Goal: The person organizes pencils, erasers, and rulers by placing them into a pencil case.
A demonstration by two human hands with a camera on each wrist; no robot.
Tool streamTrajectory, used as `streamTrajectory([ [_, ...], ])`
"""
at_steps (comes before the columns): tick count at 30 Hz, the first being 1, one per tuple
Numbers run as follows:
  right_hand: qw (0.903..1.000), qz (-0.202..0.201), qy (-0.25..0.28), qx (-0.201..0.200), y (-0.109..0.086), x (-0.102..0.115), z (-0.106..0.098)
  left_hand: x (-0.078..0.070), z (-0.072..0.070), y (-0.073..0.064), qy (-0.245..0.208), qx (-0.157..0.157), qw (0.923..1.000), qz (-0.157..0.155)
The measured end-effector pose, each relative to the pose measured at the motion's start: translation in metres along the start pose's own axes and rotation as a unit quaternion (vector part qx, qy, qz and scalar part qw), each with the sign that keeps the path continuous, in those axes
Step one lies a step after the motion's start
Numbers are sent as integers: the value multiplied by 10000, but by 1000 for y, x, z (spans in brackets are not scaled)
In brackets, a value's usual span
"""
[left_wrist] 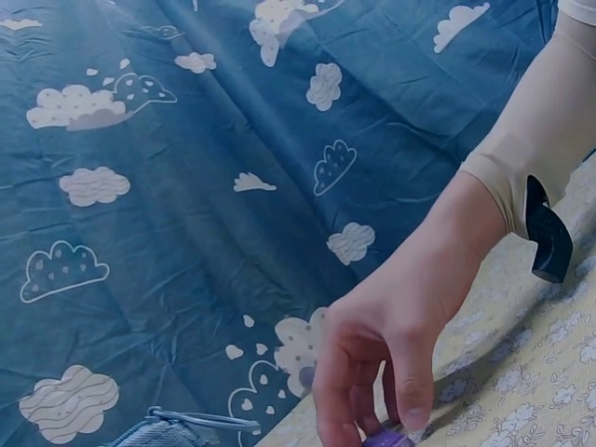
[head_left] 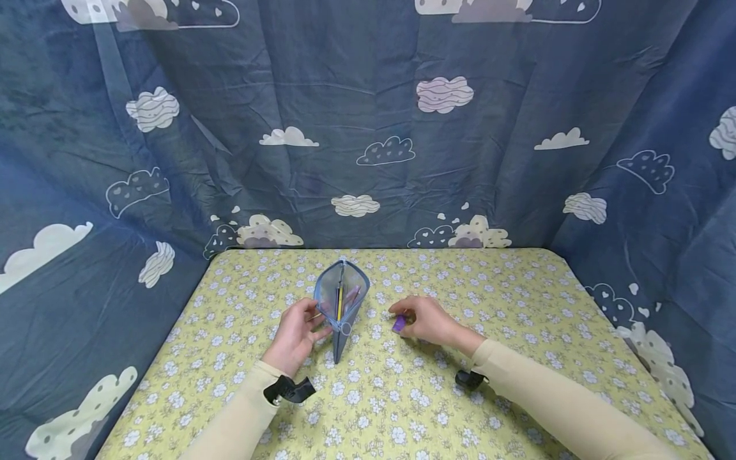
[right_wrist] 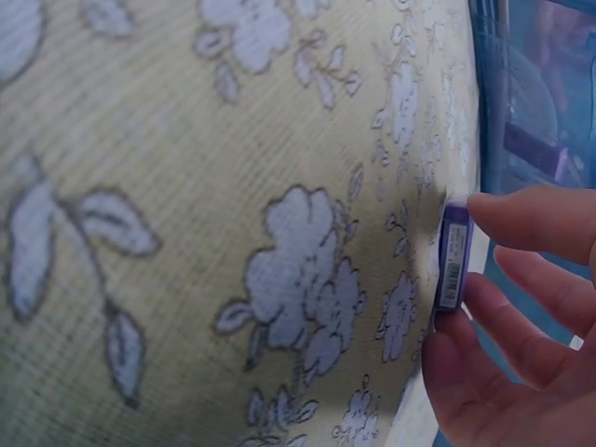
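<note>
An unzipped blue pencil case [head_left: 363, 276] stands on the table with its mouth spread wide; a yellow pencil [head_left: 340, 300] and a pinkish pen-like item [head_left: 352, 295] show inside. My left hand [head_left: 296, 333] holds the case by its left side, fingers at the rim. To the right of the case, low over the cloth, my right hand [head_left: 428, 319] pinches a small purple block [right_wrist: 453, 259] between thumb and fingers. The block carries a white barcode label, and its exact kind is unclear. In the left wrist view, only the case's top edge [left_wrist: 158, 430] shows.
A yellow flowered cloth [head_left: 517, 306] covers the table. Blue curtains with white clouds [head_left: 368, 185] hang behind it and along both sides. A round zipper ring [head_left: 346, 328] hangs at the near end of the case. Both wrists wear black straps [head_left: 287, 390].
</note>
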State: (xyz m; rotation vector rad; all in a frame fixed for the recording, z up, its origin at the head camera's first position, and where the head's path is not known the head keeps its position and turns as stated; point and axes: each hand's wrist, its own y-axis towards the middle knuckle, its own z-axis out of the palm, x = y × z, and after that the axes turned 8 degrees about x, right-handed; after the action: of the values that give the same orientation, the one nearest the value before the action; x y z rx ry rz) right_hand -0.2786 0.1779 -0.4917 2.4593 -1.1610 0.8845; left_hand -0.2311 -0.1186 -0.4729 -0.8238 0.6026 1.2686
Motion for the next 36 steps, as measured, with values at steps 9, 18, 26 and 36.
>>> streamTrajectory([
  [9, 9992, 84, -392, -61, -3, -2, 2, -5, -4, 1, -133, 110, 9996, -213],
  [18, 9995, 166, -236, -87, -3, -4, 4, -5, -6, 1, -112, 158, 9994, -276],
  [26, 9993, 108, -332, -118, -4, -6, 6, -5, -6, -1, -119, 215, 9993, -274],
  [36, 9991, 134, -384, -106, -4, -6, 6, -4, -6, 2, -130, 83, 9996, -243],
])
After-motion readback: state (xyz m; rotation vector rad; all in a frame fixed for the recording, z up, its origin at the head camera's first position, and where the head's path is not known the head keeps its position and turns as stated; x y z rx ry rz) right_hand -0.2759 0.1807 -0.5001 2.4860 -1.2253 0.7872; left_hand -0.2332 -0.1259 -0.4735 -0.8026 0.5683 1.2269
